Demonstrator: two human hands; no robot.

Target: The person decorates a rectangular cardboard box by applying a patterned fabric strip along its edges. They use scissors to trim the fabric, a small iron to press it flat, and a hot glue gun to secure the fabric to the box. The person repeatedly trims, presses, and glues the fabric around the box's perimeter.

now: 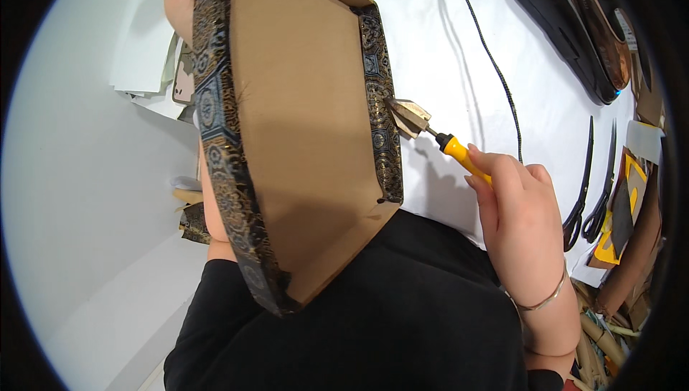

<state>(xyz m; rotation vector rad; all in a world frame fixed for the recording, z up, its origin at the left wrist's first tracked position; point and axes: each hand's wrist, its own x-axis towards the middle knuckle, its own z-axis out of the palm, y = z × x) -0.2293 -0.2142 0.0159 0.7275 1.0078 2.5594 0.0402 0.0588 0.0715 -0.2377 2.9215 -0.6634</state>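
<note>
A shallow cardboard box tray (301, 104) is tilted up in front of me, its plain brown inside facing me. Dark brocade with blue and gold patterns covers its long side walls; the short end nearest me shows bare brown board. My left hand (181, 0) grips the upper left side, most of its fingers hidden behind the wall. In my right hand (520, 201) is a small hand iron (456, 149) with a yellow handle, black collar and pointed metal head. The head's tip meets the outer face of the right brocade wall.
A braided black cord (491, 57) crosses the white work surface (445, 46). At the upper right lies a long black device (563, 29) with a bronze panel. Two black scissors (592, 197) lie near yellow-edged pieces (621, 212). Papers (147, 68) and patterned fabric (194, 224) are at left.
</note>
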